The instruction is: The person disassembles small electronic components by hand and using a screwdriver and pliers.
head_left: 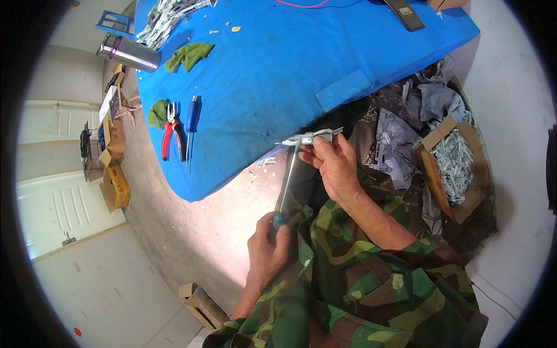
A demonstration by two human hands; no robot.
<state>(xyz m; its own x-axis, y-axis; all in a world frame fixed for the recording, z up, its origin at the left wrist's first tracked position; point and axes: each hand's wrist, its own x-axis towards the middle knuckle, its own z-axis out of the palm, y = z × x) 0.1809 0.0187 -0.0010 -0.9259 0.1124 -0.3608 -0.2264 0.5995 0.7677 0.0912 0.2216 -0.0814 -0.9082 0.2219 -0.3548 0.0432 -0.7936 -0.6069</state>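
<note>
My left hand (266,244) is closed round the blue handle of a screwdriver (288,182), whose long shaft points up and away from me. The shaft's tip meets a thin, silvery-white strip-shaped piece (301,140); whether it is wedged in or only touching, I cannot tell. That piece is pinched between the thumb and fingers of my right hand (336,168), just off the near edge of the blue-covered table (255,93). On the cover to the left lie red-and-black pliers (173,132) and a second blue-handled screwdriver (191,130).
Green cloths (188,56) and a steel flask (129,52) lie near the table's left side, a pile of silvery strips (165,20) at the far left. At right, an open cardboard box (480,174) holds similar pieces beside grey plastic bags (394,145). Cartons (115,188) stand along the left wall.
</note>
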